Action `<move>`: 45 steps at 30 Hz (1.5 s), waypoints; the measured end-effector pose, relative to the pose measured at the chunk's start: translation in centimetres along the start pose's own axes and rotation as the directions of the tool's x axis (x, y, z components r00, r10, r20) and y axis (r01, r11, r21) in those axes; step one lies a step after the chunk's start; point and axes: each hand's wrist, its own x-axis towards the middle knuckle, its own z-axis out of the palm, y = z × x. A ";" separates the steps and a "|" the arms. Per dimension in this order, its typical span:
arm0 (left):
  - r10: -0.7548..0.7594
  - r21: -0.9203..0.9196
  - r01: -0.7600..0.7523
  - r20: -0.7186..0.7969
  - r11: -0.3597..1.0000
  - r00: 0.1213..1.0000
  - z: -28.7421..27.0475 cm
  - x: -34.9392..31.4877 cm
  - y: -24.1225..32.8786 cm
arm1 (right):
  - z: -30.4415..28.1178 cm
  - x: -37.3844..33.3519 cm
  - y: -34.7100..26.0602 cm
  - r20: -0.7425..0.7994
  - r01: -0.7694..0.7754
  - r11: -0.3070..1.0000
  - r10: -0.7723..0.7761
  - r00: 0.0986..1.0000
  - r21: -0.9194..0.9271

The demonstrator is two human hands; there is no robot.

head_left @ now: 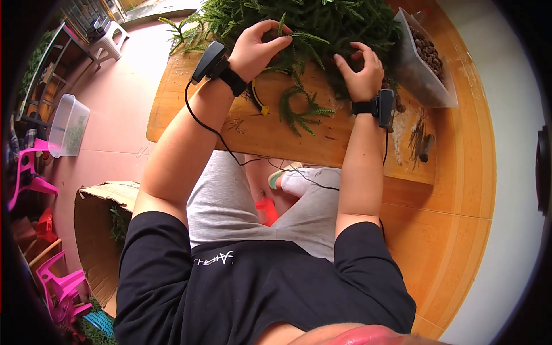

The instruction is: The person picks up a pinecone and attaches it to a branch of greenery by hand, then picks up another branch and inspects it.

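Note:
Over the wooden table [322, 141], my left hand [257, 50] pinches a green artificial pine sprig [310, 38] between thumb and fingers. A large heap of the same greenery [339, 17] fills the table's far side. My right hand [363, 72] is at the heap's near right edge, its fingers curled with a gap to the thumb, and I see nothing held in it. Between my arms lies a loose curved pine sprig [300, 110]. Beside my left wrist are pliers with yellow-and-black handles [257, 98], partly hidden by the wrist.
A clear plastic bin of pine cones [426, 54] stands at the right of the table. Thin dark wires [418, 135] lie near its right front corner. At my left are an open cardboard box [95, 241], a clear tub [70, 126] and pink plastic stools [60, 282].

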 end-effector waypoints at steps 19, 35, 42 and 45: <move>-0.070 -0.127 0.066 -0.027 0.990 0.997 0.0 -0.2 0.8 | 0.9 -0.7 -0.5 0.078 0.255 0.961 -0.248 0.966 -0.105; -0.054 0.211 0.027 0.120 0.977 0.991 -0.2 0.1 0.2 | 0.7 -0.9 -3.8 -0.145 0.018 0.619 0.155 0.977 0.785; -0.055 0.149 0.035 0.136 0.988 0.989 -0.1 0.1 -0.7 | 1.1 -1.0 -4.2 -0.235 0.143 0.707 0.034 0.971 0.693; 0.005 0.010 -0.007 0.123 1.000 0.992 0.1 0.1 -0.9 | 0.5 -1.2 -4.8 -0.213 0.138 0.667 0.031 0.976 0.732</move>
